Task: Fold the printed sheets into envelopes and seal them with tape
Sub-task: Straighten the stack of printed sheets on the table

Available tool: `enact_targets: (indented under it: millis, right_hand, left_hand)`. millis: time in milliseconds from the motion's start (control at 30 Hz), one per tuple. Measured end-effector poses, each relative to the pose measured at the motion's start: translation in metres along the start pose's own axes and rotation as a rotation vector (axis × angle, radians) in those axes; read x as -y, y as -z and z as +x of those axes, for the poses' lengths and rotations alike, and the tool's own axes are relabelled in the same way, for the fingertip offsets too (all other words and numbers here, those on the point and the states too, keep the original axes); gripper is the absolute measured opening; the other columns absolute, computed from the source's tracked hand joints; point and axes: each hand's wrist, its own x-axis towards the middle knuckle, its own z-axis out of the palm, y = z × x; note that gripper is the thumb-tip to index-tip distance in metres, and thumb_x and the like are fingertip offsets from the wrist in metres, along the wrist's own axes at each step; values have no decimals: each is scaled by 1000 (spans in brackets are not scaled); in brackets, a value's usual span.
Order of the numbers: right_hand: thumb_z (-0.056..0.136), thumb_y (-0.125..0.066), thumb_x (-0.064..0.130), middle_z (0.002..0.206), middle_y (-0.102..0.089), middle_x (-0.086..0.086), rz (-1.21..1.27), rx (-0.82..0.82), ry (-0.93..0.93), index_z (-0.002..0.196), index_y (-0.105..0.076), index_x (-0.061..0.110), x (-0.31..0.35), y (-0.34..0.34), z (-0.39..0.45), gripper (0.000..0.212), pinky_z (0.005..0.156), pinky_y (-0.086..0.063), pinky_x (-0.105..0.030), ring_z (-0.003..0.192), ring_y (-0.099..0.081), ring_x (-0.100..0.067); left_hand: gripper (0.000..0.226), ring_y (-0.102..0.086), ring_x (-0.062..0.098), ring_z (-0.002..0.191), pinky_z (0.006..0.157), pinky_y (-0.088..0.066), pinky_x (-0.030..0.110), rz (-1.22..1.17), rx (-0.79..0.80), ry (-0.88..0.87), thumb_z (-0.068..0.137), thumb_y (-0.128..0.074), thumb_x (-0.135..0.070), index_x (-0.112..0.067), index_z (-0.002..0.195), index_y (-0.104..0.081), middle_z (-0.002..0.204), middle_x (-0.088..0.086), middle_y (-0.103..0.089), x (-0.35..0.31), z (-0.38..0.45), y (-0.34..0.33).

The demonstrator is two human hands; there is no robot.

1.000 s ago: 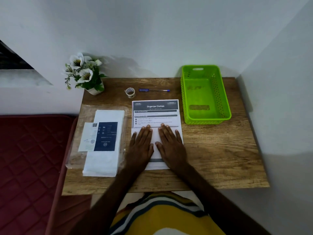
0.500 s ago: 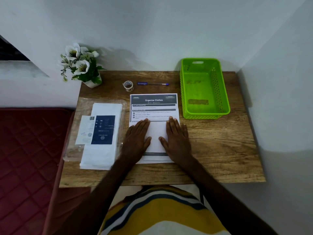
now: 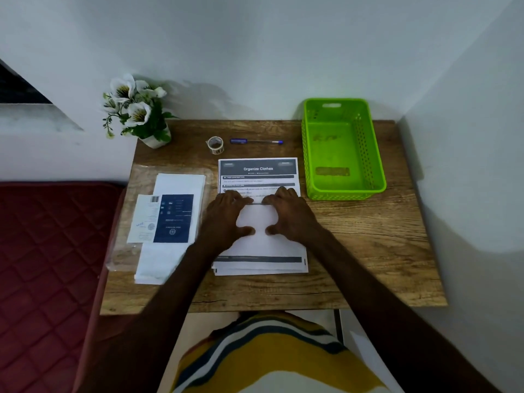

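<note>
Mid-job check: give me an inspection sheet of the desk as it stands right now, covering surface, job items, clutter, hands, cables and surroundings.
Surface: wooden table, bare grain on its right part.
Job's things: printed sheets stacked at centre, headed "Organize Clothes"; a fold edge seems to lie under the fingers; tape roll behind them; envelopes in a clear wrapper at left.
Clutter: blue pen beside the tape; green basket at right, seemingly empty; flower pot at back left.
Hands: left hand and right hand both press on the sheets, fingers bent.
Cables: nothing seen.
Surroundings: white walls; red mattress at left.
</note>
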Motion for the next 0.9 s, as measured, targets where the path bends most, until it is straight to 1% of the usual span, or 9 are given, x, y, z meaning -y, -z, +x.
enact_targets:
  millis: [167,400,533,600,667,733,800,867,900]
  right_hand:
    - [63,-91,45,127,-49,-4,10,43,3,126,-58,26,-4,7,4,74,98,-42,-41,126,-40,-27]
    - [59,-92,45,127,-52,-2,-51,51,15,117,-54,25,5,16,5,73,100,-41,-44,124,-43,-26]
    - [66,-89,43,128,-61,-1,-106,19,3,123,-48,26,13,14,2,72,103,-39,-48,123,-49,-28]
    - [72,-85,40,124,-65,-2,-138,-25,19,126,-49,26,14,12,-3,67,102,-38,-46,119,-54,-28]
    - [79,-80,36,123,-65,-2,-159,-59,44,128,-53,25,15,8,-11,57,98,-41,-43,117,-56,-28]
    - [88,-73,33,125,-63,-3,-177,-79,72,127,-61,24,16,5,-21,42,92,-47,-40,118,-55,-26]
    - [96,-62,31,127,-59,-6,-209,-74,89,126,-66,20,18,2,-33,32,86,-51,-41,120,-54,-27]
    - [100,-53,27,126,-59,-8,-250,-83,117,125,-67,16,19,-3,-45,30,80,-52,-42,119,-54,-29]
    - [99,-53,25,123,-61,-8,-280,-107,138,122,-68,15,19,-6,-52,29,77,-53,-41,116,-56,-29]
  left_hand:
    - [72,-43,28,129,107,-36,39,9,22,19,73,-87,-49,-24,134,-60,137,7,-49,-1,3,3]
    - [72,-40,27,132,107,-34,40,14,26,33,66,-91,-46,-25,126,-58,138,5,-47,-5,9,6]
    - [69,-48,28,123,106,-33,42,94,-46,20,66,-91,-46,-20,119,-57,129,5,-54,-14,3,7]
    - [64,-50,29,123,113,-29,49,176,-81,31,69,-89,-47,-20,117,-57,126,4,-58,-21,-6,8]
    - [56,-56,30,118,115,-29,56,234,-138,9,71,-89,-42,-17,112,-60,118,6,-63,-27,-17,6]
    - [46,-64,33,105,112,-38,59,273,-231,-59,71,-91,-31,-12,104,-64,105,9,-68,-31,-29,1]
    - [36,-68,34,96,105,-47,56,294,-334,-127,73,-90,-22,-9,98,-67,97,11,-71,-33,-40,-6]
    - [27,-69,33,93,98,-52,52,290,-393,-178,78,-87,-19,-9,98,-71,96,11,-73,-32,-49,-13]
    - [25,-69,33,96,95,-52,50,282,-400,-199,83,-83,-22,-9,101,-72,99,11,-74,-31,-54,-17]
